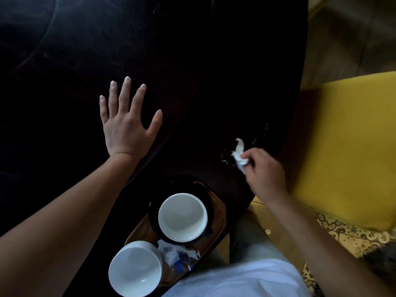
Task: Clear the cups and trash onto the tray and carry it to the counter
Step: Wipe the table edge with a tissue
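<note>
Two white cups sit on a wooden tray (216,224) at the near edge of a dark table (64,50), seen from the head camera looking down. One cup (182,217) rests on a black saucer (153,211) toward the far end of the tray; the other cup (135,269) stands at the near end, and both look empty inside. Crumpled wrappers (177,256), white with some blue, lie on the tray between the two cups and just beside the nearer one. The left hand (125,125) is spread flat with straight fingers over the dark tabletop, well apart from the tray, holding nothing; whether the palm actually touches the surface cannot be told. The right hand (262,170) has its fingers curled round a crumpled white napkin (240,155), which is low over the table near its right edge, beside a scatter of pale crumbs (257,136). A yellow seat (347,146) stands just beyond that edge, over a patterned floor (342,239).
</note>
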`<state>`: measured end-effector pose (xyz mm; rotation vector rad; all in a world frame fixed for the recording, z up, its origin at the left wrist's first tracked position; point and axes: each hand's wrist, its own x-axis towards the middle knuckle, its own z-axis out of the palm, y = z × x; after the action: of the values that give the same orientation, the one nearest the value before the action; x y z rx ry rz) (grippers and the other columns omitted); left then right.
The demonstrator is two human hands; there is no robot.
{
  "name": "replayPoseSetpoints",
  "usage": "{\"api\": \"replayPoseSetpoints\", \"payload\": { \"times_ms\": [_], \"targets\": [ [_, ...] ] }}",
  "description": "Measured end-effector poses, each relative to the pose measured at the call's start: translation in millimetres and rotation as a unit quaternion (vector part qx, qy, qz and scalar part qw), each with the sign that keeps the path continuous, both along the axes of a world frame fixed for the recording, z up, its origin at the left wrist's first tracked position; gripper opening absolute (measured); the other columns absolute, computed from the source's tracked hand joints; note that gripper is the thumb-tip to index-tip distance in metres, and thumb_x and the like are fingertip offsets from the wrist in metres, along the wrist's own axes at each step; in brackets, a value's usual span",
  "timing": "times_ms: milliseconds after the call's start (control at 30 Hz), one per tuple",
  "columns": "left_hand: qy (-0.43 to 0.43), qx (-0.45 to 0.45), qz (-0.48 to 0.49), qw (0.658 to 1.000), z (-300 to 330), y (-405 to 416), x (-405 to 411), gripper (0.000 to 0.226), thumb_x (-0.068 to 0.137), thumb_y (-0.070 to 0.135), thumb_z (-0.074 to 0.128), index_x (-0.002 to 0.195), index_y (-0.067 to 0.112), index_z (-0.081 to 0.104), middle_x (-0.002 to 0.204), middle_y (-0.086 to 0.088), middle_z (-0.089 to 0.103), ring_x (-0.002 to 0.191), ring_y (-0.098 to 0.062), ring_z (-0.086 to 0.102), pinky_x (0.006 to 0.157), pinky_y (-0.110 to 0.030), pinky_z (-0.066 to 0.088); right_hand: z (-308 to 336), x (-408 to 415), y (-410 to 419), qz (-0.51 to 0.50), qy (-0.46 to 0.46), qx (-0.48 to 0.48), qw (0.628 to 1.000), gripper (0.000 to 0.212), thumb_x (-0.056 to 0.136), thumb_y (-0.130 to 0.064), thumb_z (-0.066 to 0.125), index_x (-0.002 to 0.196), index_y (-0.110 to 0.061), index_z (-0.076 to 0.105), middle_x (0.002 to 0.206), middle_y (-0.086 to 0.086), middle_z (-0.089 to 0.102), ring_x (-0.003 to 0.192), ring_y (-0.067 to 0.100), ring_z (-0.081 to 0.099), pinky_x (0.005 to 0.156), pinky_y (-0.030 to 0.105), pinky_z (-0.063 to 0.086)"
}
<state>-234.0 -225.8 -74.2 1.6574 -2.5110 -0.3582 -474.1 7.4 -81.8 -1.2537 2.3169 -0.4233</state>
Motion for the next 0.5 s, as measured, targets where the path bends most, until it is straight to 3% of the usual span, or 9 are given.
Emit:
{"api": "replayPoseSetpoints", "payload": {
  "times_ms": [100,200,300,400,500],
  "targets": [
    [0.002,-0.003,0.000,1.000,0.5,0.6,-0.7,0.069,0.100,0.060,0.042,0.158,0.025,0.035,0.172,-0.003,0.016,0.160,-0.027,0.004,0.128,-0.053,0.002,2.7,5.5,-10.5,0.018,-0.023,-0.033,0.999,0.013,0.088,-0.013,0.066,0.097,-0.021,0.068,0.091,-0.006,0.066,0.069,0.012,0.058,0.056,0.029,0.044],
    [0.002,-0.004,0.001,1.000,0.2,0.6,-0.9,0.068,0.100,0.060,0.043,0.158,0.025,0.035,0.172,-0.003,0.017,0.159,-0.027,0.005,0.128,-0.053,0.002,3.5,-33.5,-27.2,-0.071,0.026,-0.096,0.993,0.012,0.089,-0.014,0.064,0.100,-0.015,0.069,0.095,0.004,0.070,0.079,0.018,0.062,0.064,0.029,0.042],
    [0.000,-0.005,0.000,1.000,0.1,1.4,0.2,0.068,0.100,0.060,0.043,0.158,0.025,0.035,0.172,-0.003,0.016,0.159,-0.027,0.005,0.128,-0.053,0.002,-1.5,-80.1,-39.3,-0.148,0.060,-0.081,0.984,0.014,0.091,-0.015,0.062,0.103,-0.011,0.068,0.096,0.009,0.070,0.082,0.022,0.061,0.060,0.020,0.032],
    [0.002,-0.007,-0.002,1.000,-0.4,1.7,1.3,0.068,0.100,0.059,0.044,0.158,0.025,0.035,0.172,-0.003,0.017,0.159,-0.027,0.005,0.127,-0.054,0.003,-4.4,-81.6,-40.0,-0.107,0.071,-0.050,0.991,0.014,0.090,-0.011,0.060,0.103,-0.012,0.067,0.098,0.010,0.067,0.084,0.029,0.063,0.060,0.024,0.033],
    [0.002,-0.005,-0.001,1.000,-0.8,0.9,1.9,0.068,0.100,0.060,0.044,0.158,0.026,0.035,0.172,-0.002,0.016,0.159,-0.027,0.005,0.127,-0.054,0.003,-2.1,-33.9,-32.3,0.009,0.047,-0.026,0.999,0.021,0.086,-0.006,0.060,0.100,-0.018,0.067,0.097,0.003,0.064,0.078,0.026,0.063,0.059,0.030,0.043]
  ]
}}
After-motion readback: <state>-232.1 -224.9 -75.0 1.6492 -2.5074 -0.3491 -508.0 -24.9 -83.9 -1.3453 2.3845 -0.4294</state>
